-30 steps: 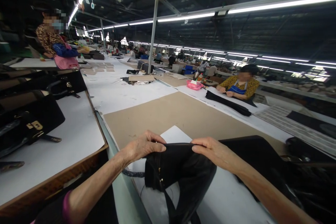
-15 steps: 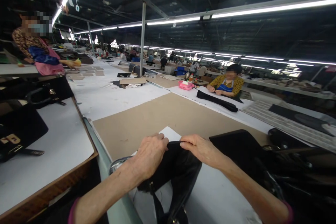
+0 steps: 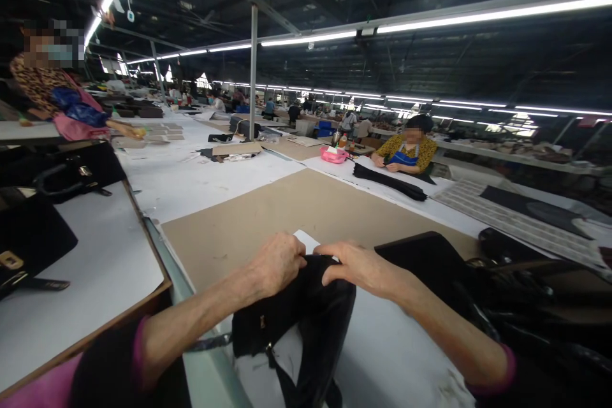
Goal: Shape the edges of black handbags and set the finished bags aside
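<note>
A black bag [image 3: 318, 296] with small metal fittings hangs over the white sheet on the table in front of me. My left hand [image 3: 280, 264] is closed on its upper edge, with the fingers bent over the material. On the other side, my right hand [image 3: 361, 268] grips the same edge between thumb and fingers, close to the left one. Below them the bag's side droops and folds, and a strap with a metal clasp [image 3: 269, 349] dangles from it. The fingertips' far side is hidden by the material.
Black handbags [image 3: 36, 242] with gold clasps lie on the left table. Right of me is a flat black piece [image 3: 421, 258] beside dark bags. A brown board [image 3: 287, 204] covers the table ahead, with a pink basket [image 3: 333, 154] beyond. Co-workers sit or stand farther off.
Both hands have shifted slightly left with the bag's edge. The right fingers now reach further over it, and the bag's left part has swung outward, showing more metal fittings. The view has turned a little.
</note>
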A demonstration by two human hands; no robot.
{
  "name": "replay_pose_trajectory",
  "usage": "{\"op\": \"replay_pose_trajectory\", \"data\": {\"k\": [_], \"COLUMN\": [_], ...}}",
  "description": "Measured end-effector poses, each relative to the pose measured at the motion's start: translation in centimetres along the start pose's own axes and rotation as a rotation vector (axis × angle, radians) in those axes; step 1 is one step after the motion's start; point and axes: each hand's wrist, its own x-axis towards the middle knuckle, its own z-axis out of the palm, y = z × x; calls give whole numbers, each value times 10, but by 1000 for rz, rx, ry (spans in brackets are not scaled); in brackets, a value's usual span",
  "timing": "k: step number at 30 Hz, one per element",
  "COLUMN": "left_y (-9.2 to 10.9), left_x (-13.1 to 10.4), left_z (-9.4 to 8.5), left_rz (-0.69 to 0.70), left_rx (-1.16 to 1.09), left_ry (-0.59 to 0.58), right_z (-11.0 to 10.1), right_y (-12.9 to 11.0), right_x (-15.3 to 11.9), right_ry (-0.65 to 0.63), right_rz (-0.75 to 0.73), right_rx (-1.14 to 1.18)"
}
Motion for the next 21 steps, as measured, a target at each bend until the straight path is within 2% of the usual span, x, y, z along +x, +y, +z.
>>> {"op": "replay_pose_trajectory", "data": {"k": [5,8,12,16,21], "left_y": [-11,-19,-26,-27,-25], "left_x": [-19,-33,-42,-37,-12], "left_z": [-15,-11,-4,-2,0], "left_rz": [-56,-87,-101,-26,77], "left_rx": [-71,-116,-129,-84,-96], "left_ry": [-1,16,55,90,61], "right_z": [-4,6,19,25,32], "right_y": [-7,-18,-35,-44,-42], "right_x": [3,2,-4,-4,3], "right_ry": [14,82,150,242,305], "right_rz": [79,169,215,282,288], "right_rx": [-29,77,162,57,-82]}}
